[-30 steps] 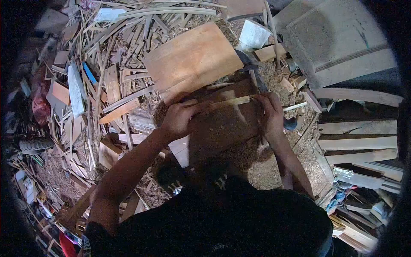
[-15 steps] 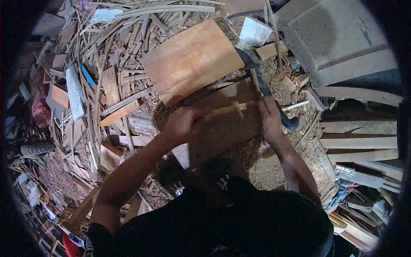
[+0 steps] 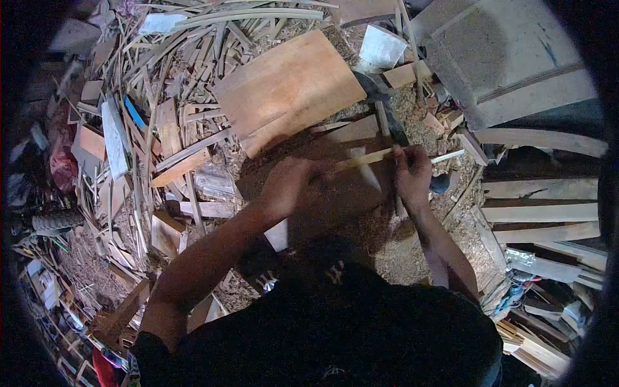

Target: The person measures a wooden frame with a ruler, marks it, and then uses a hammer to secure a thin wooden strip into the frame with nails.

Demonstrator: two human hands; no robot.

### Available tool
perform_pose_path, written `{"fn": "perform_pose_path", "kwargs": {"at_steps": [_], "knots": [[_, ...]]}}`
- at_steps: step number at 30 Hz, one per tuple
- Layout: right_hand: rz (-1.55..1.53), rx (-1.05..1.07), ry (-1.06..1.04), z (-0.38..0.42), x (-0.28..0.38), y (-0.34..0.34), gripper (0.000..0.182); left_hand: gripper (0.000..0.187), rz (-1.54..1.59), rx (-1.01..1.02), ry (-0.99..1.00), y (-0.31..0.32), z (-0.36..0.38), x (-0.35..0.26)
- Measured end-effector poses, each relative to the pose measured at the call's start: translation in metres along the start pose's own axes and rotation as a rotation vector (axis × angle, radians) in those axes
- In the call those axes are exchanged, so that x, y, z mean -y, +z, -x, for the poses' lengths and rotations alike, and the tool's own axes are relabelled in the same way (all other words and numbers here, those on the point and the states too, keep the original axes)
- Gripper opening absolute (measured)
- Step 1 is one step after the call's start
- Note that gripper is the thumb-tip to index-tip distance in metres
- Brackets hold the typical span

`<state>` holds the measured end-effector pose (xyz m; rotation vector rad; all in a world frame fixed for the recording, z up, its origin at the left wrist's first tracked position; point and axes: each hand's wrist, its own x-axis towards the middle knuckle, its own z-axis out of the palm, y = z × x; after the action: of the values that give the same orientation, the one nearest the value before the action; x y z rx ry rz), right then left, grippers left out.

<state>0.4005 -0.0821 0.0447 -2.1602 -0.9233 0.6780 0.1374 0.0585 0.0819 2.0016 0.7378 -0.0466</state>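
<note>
A narrow yellow strip (image 3: 364, 159) stretches between my two hands, slightly higher at its right end. My left hand (image 3: 288, 185) is closed around its left end, and the fingers hide what lies inside the grip. At the right end, my right hand (image 3: 413, 173) pinches the strip between thumb and fingers. Below it lies a dark brown board (image 3: 335, 203), mostly in shadow. A pale streak crosses the board under the strip. Just beyond, a larger light-brown wooden panel (image 3: 293, 87) lies tilted.
Piled wooden offcuts (image 3: 171, 132) and thin slats cover the floor to the left. A grey panelled door (image 3: 509, 58) stands at upper right, with several curved planks (image 3: 541, 190) below it. A white block (image 3: 382, 46) sits beyond the panel. Sawdust (image 3: 400, 258) covers the ground.
My right hand has shifted slightly right and has turned, its fingers now pinching the strip's end. My left hand has moved a little right and down. The strip now slants up to the right.
</note>
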Motion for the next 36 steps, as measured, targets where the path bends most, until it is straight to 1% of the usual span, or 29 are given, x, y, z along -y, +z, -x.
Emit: {"fn": "perform_pose_path", "kwargs": {"at_steps": [1,2,3,4,6,7,9,10,11,12,13,14,15,16,17,19,20,21,23,24,25,27,29,31,32,33,34,35,36], "knots": [[-0.005,-0.004,-0.002,0.002,0.006,-0.004,0.02,0.035,-0.006,0.0,0.002,0.006,0.0,0.008],[0.21,-0.081,-0.367,0.006,0.016,-0.012,0.017,0.034,0.016,-0.114,0.1,0.014,-0.001,0.019],[0.427,-0.157,-0.73,0.008,0.022,-0.016,0.021,0.033,0.039,-0.227,0.197,0.023,-0.002,0.031],[0.425,-0.162,-0.728,0.009,0.019,-0.015,0.021,0.033,0.034,-0.225,0.199,0.019,0.0,0.025],[0.271,-0.108,-0.496,0.013,0.009,-0.013,0.017,0.033,0.057,-0.061,0.101,0.005,0.004,0.001],[0.271,-0.107,-0.498,0.012,0.007,-0.012,0.017,0.033,0.057,-0.063,0.1,0.002,0.005,-0.009],[-0.078,-0.066,0.041,0.008,0.006,-0.01,0.012,0.031,0.109,-0.022,0.024,-0.002,0.006,-0.025],[0.111,-0.197,-0.264,0.009,0.009,-0.01,0.013,0.031,0.105,-0.025,0.025,0.0,0.005,-0.022],[0.105,-0.201,-0.268,0.011,0.013,-0.016,0.013,0.031,0.064,-0.092,0.116,0.002,0.004,-0.015],[0.261,-0.151,-0.46,0.016,0.019,-0.026,0.014,0.03,0.023,-0.158,0.205,0.004,0.004,-0.01],[0.42,-0.098,-0.646,0.02,0.022,-0.032,0.015,0.03,0.017,-0.157,0.207,0.004,0.005,-0.013],[0.417,-0.102,-0.645,0.02,0.016,-0.028,0.015,0.029,0.006,-0.14,0.164,0.006,0.007,-0.018],[0.164,-0.119,-0.381,0.018,0.005,-0.022,0.01,0.029,-0.002,-0.124,0.122,0.008,0.009,-0.021],[-0.084,-0.131,-0.115,0.017,0.008,-0.019,0.006,0.029,-0.001,-0.124,0.122,0.009,0.01,-0.022],[-0.081,-0.132,-0.114,0.019,0.011,-0.022,0.006,0.029,0.039,-0.137,0.137,0.011,0.011,-0.023],[0.263,-0.227,-0.577,0.02,0.024,-0.03,0.007,0.03,0.073,-0.154,0.158,0.008,0.012,-0.025],[0.248,-0.079,-0.482,0.023,0.025,-0.034,0.01,0.029,0.04,-0.097,0.121,0.0,0.013,-0.024],[0.247,-0.083,-0.484,0.025,0.026,-0.033,0.01,0.029,0.007,-0.041,0.083,-0.006,0.015,-0.022],[0.105,0.005,-0.494,0.028,0.029,-0.031,0.011,0.031,0.001,-0.015,0.072,-0.012,0.02,-0.02],[0.149,-0.02,-0.547,0.028,0.03,-0.031,0.013,0.032,-0.001,0.016,0.056,-0.011,0.022,-0.019],[0.151,-0.019,-0.542,0.03,0.031,-0.029,0.013,0.032,0.001,0.02,0.056,-0.009,0.021,-0.02],[0.168,-0.082,-0.599,0.033,0.036,-0.022,0.012,0.032,0.03,0.162,-0.023,-0.006,0.021,-0.02],[0.201,-0.08,-0.637,0.037,0.046,-0.015,0.012,0.032,0.082,0.139,-0.001,0.009,0.017,-0.011],[0.125,-0.025,-0.602,0.038,0.046,-0.007,0.011,0.031,0.136,0.12,0.026,0.016,0.017,-0.013],[0.049,0.012,-0.508,0.037,0.048,-0.007,0.011,0.031,0.156,0.045,0.05,0.015,0.02,-0.02],[0.049,0.011,-0.507,0.035,0.047,-0.008,0.011,0.03,0.176,-0.031,0.073,0.013,0.021,-0.025],[0.09,0.078,-0.423,0.033,0.044,-0.009,0.012,0.03,0.175,-0.031,0.073,0.015,0.021,-0.021],[0.13,0.144,-0.337,0.031,0.04,-0.01,0.013,0.029,0.108,-0.016,0.068,0.017,0.022,-0.015],[0.129,0.142,-0.335,0.029,0.032,-0.008,0.013,0.028,0.041,0.0,0.064,0.018,0.022,-0.011]]}}
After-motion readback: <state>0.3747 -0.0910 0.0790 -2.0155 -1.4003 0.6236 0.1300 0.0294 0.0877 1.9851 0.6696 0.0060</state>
